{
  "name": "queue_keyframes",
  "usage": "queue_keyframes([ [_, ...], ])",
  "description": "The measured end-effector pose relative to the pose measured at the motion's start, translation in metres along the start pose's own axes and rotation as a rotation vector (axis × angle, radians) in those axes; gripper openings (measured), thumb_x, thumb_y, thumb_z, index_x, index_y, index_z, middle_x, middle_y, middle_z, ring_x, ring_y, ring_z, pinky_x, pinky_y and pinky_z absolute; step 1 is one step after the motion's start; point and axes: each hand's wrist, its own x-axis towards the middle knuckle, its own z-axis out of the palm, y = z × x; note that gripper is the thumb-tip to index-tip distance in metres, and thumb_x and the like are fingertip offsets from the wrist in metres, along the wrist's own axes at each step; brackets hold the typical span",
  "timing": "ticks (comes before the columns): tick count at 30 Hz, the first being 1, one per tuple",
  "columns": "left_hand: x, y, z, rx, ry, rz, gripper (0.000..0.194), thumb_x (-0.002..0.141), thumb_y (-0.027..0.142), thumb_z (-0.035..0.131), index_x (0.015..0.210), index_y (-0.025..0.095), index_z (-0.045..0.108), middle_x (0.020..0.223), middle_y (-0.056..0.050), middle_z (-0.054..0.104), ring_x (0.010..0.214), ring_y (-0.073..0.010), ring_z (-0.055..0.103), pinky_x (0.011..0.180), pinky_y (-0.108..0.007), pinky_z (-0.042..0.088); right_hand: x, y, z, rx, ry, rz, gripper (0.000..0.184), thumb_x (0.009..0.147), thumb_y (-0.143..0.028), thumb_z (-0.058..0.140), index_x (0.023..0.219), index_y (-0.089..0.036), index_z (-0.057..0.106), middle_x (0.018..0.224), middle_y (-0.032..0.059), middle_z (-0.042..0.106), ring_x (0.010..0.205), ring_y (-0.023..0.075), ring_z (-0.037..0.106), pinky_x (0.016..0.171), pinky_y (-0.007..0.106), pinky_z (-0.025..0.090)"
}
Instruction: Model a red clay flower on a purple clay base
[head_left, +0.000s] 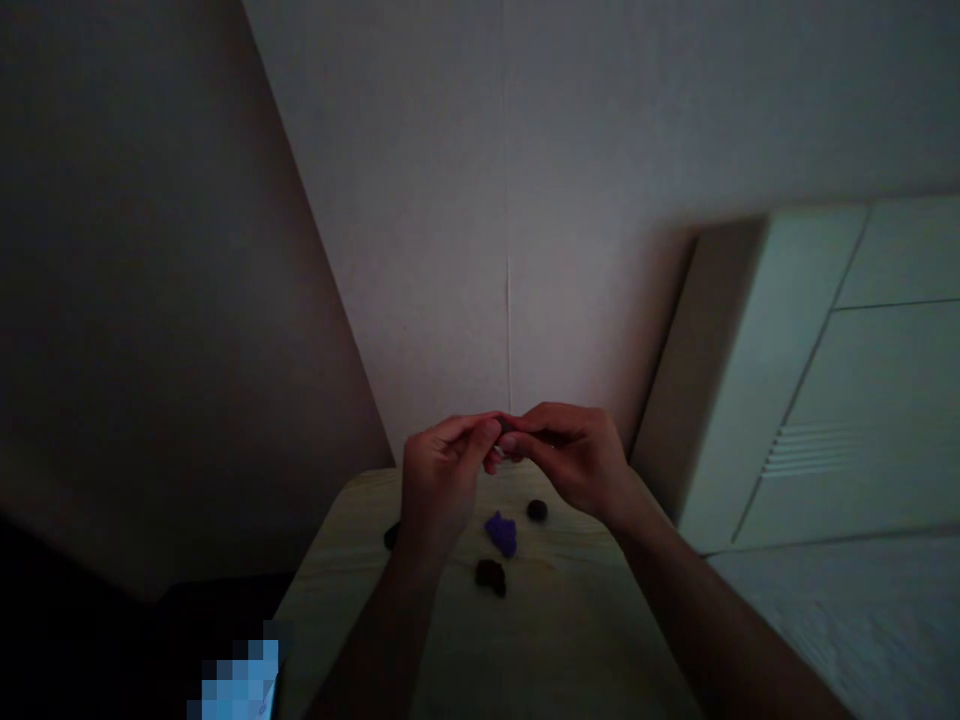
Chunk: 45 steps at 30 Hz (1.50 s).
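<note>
Dim, bluish light covers a pale wall point(570, 220) with a thin vertical seam, and against its foot stands a light wooden worktop point(570, 610) with a rounded corner. Just above the far edge of the worktop, as seen from the head, a small dark piece point(506, 428) is held up between the two hands. The left hand point(441, 475) has its thumb pressed against the piece, its fingers point(486, 432) closed in a narrow pinch. The right hand point(585, 455) meets it from the other side, thumb and index finger nearly together at the piece; its other fingers are hard to make out in the gloom. The fingertips of both hands lie close together, covering most of the piece, so its shape cannot be told.

Nearer the person, between the forearms, a purple lump point(501, 534) of uneven outline lies on the wood. Just beside it, toward the right hand, is a rounded dark lump point(537, 511); nearer still sits a ragged dark brown lump point(491, 577). Another dark object point(391, 537) shows partly behind the left wrist. Farther out, a white panelled unit point(885, 390) with slatted grooves stands at right, and a pixelated blue patch point(240, 685) glows at lower left.
</note>
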Motion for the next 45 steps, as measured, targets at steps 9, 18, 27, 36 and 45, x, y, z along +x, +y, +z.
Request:
queue_keyframes([
  [9,-0.079,-0.067,-0.007,-0.129,-0.03,-0.376,0.04,0.085,0.051,0.072,0.083,0.011,0.076,0.064,-0.004,0.068,0.053,-0.0125,0.057,0.051,-0.024,0.048,-0.091,0.027,0.017,-0.263,-0.109,-0.057,0.027,0.092,-0.03,0.073,0.117,-0.021,0.077,0.099,0.0114,0.077,0.088,0.0205,0.073,0.081,0.035,0.061],
  [18,-0.095,-0.096,-0.023,-0.095,-0.035,-0.436,0.039,0.073,0.034,0.087,0.106,0.016,0.08,0.107,-0.013,0.08,0.087,-0.0231,0.077,0.083,-0.037,0.063,-0.122,0.054,0.029,-0.226,-0.081,0.043,0.023,0.093,-0.024,0.07,0.114,-0.023,0.078,0.103,0.0109,0.077,0.093,0.0208,0.072,0.084,0.037,0.061],
  [27,-0.109,-0.099,-0.028,0.042,-0.031,-0.379,0.012,0.078,0.025,0.082,0.089,0.019,0.083,0.09,-0.008,0.081,0.08,-0.0218,0.077,0.079,-0.034,0.063,-0.137,0.055,0.028,-0.203,-0.174,0.037,0.033,0.093,-0.02,0.07,0.126,-0.025,0.073,0.112,0.0098,0.075,0.102,0.0203,0.072,0.088,0.035,0.062],
  [36,-0.116,-0.117,-0.029,-0.247,0.019,-0.531,0.025,0.076,0.027,0.086,0.099,0.022,0.081,0.098,-0.007,0.082,0.085,-0.0188,0.077,0.081,-0.029,0.062,-0.138,0.051,0.033,-0.191,-0.109,0.055,0.025,0.091,-0.016,0.072,0.115,-0.019,0.074,0.104,0.0098,0.074,0.095,0.0185,0.072,0.085,0.032,0.062],
  [45,-0.12,-0.127,-0.038,-0.157,0.02,-0.451,0.022,0.074,0.024,0.087,0.096,0.021,0.083,0.094,-0.007,0.082,0.083,-0.0191,0.077,0.079,-0.028,0.061,-0.141,0.055,0.034,-0.144,-0.117,0.109,0.032,0.088,-0.018,0.077,0.12,-0.021,0.072,0.108,0.0081,0.079,0.097,0.0189,0.075,0.089,0.033,0.061],
])
